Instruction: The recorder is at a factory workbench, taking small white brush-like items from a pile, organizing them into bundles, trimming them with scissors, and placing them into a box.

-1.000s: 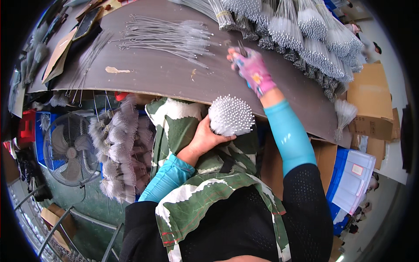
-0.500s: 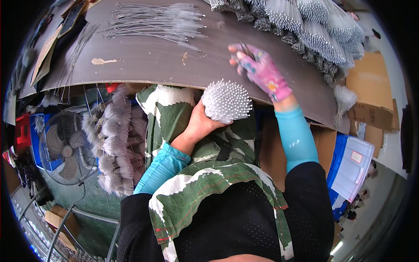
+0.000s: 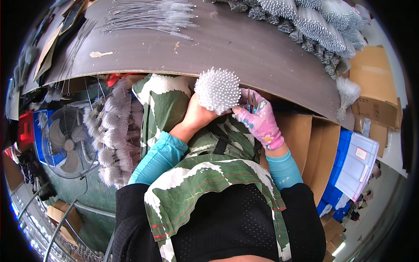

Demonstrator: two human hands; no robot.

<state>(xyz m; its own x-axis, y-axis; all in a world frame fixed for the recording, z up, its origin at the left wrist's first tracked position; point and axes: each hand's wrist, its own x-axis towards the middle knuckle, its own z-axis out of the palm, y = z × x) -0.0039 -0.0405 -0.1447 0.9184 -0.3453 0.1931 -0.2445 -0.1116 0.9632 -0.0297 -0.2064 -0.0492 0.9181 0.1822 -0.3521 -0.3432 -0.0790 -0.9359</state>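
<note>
My left hand (image 3: 197, 114) is wrapped round a bundle of thin wire brushes (image 3: 217, 91), held at the table's front edge. Its white bristle tips point up toward me in a rounded dome; the lower part is hidden by the hand and the table edge. Right beside it is my right hand (image 3: 259, 121), in a pink flowered glove with bare fingertips. Its fingers are closed on a small dark metal tool (image 3: 251, 101) whose exact kind I cannot make out. The fingertips are close to the bundle's right side; whether they touch it is unclear.
Loose wire brushes (image 3: 150, 18) lie across the brown table (image 3: 209, 48). Many tied bundles (image 3: 318, 30) are piled at the far right. Brush bundles hang by a floor fan (image 3: 69, 145) at left. Cardboard boxes (image 3: 371, 74) and a blue crate (image 3: 342, 157) stand at right.
My right hand has come down and inward from over the table to the bundle's right side, still with the dark tool. The left hand keeps its hold; the view has shifted slightly.
</note>
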